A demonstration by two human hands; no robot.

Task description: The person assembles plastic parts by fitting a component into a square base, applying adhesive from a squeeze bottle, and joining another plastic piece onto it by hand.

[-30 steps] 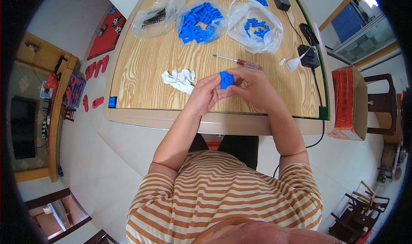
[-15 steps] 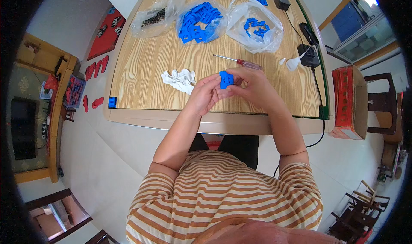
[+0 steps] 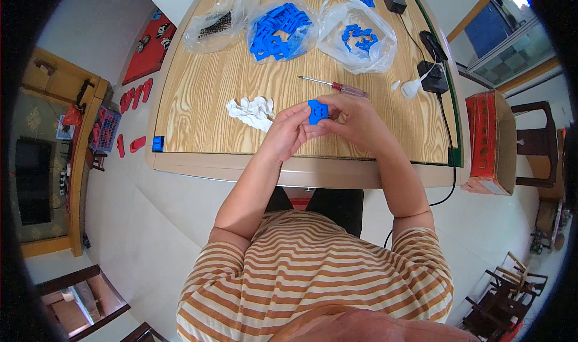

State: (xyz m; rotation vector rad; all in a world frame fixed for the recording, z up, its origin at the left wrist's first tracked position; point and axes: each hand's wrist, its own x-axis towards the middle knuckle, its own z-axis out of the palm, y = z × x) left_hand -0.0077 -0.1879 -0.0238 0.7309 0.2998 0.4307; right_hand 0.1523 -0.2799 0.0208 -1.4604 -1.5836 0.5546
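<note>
Both of my hands meet over the near part of the wooden table, holding one small blue plastic piece (image 3: 318, 112) between them. It is flat, with a round cut-out in its face. The fingers of my left hand (image 3: 288, 132) pinch its left side. Thumb and fingers of my right hand (image 3: 352, 118) close on its right edge from above and below. Just beyond my right hand lies a screwdriver (image 3: 334, 86) with a clear reddish handle. To the left of my left hand rests a crumpled white tissue (image 3: 251, 112).
Across the table stand a bag of dark screws (image 3: 215, 26), a bag of blue plates (image 3: 282, 30) and a bag of small blue parts (image 3: 360, 40). At the right are a black adapter (image 3: 432, 77), cables and a white plug (image 3: 412, 89). A cardboard box (image 3: 490, 143) stands beside the table.
</note>
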